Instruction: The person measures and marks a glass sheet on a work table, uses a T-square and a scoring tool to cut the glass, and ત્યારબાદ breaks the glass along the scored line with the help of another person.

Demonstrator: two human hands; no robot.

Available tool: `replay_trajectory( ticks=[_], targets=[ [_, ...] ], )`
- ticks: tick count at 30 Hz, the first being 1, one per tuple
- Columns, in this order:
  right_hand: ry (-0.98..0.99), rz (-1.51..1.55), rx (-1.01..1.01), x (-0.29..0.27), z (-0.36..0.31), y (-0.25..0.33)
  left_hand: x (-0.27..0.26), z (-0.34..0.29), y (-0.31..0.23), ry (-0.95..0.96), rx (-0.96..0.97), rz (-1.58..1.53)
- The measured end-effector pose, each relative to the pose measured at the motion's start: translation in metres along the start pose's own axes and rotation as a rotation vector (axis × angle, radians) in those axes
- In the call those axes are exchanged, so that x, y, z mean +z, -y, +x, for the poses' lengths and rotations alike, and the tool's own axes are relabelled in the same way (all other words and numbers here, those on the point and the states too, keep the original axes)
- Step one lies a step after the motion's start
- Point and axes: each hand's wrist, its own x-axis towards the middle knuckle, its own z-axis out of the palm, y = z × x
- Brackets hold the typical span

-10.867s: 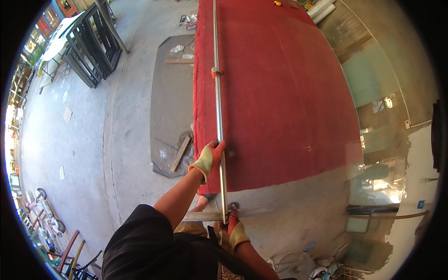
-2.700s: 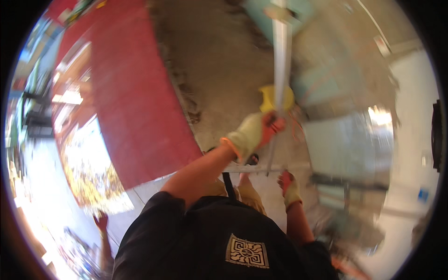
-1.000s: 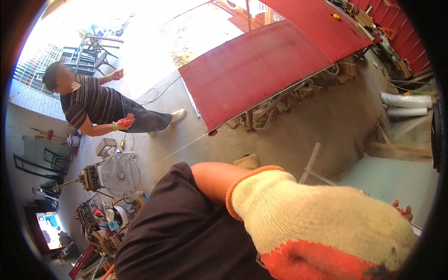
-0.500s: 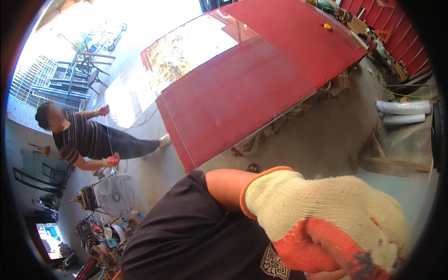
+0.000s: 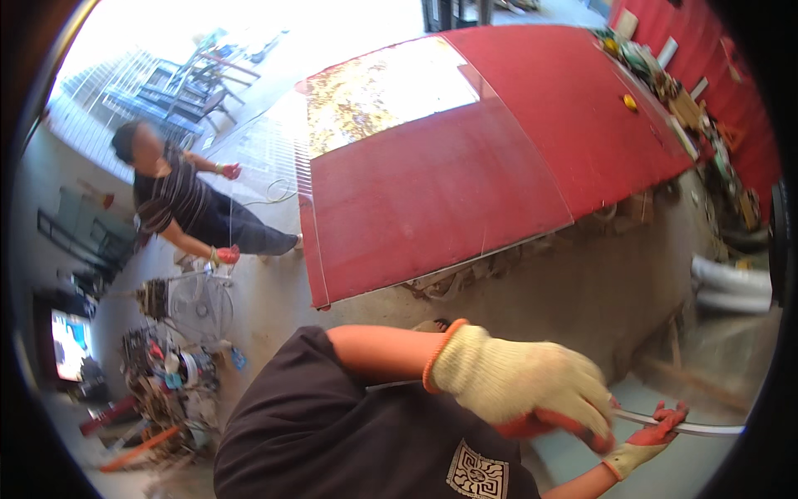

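Filling the view from ten to three o'clock: a large flat red panel [image 5: 465, 175] lying on the grey concrete floor [image 5: 598, 291], one sunlit patch near its twelve o'clock edge. At nine o'clock from the panel, a second person in a dark striped shirt [image 5: 179, 204], bent low, red-palmed gloves on both hands; face blurred.

At six o'clock, cut by the lower edge, a black shirt with a small square white emblem [image 5: 332, 432]. Above it, reaching across toward four o'clock, the left hand [image 5: 524, 387] in a cream knit glove with an orange cuff and red palm, fingers curled tight over a thin, long silver metal strip [image 5: 677, 426]. Just beside it at four o'clock, the right hand [image 5: 652, 437] in a matching glove, fingertips pinched on the same strip from below. Strip touching both sets of fingers, running from under the left glove toward three o'clock, far end bare and slightly bowed.

Hidden: the stretch of strip inside the left fist, and the left palm itself. Right forearm cut off at the lower rim. At eight o'clock, a heap of tools and clutter [image 5: 166, 374], too blurred to sort out. At two o'clock, more clutter [image 5: 665, 83] along a red wall, likewise unclear.
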Motion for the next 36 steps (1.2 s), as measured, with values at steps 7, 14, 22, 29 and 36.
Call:
replay_trajectory(
  ticks=[7,14,22,29,36],
  targets=[
    [0.269,0.101,-0.063,0.017,0.086,-0.082,0.081,-0.087,0.023,-0.501,-0.929,0.163],
    [0.276,0.120,0.151,0.078,0.113,-0.095,0.151,-0.115,0.001,-0.722,-1.108,0.309],
    [0.304,0.073,0.247,0.107,0.146,-0.173,0.173,-0.152,-0.022,-1.178,-1.189,0.321],
    [0.285,0.018,0.328,0.112,0.127,-0.154,0.143,-0.208,-0.072,-1.580,-1.145,0.545],
    [0.293,0.361,0.405,0.100,0.116,-0.192,0.100,-0.305,-0.110,-1.825,-1.134,0.754]
  ],
)
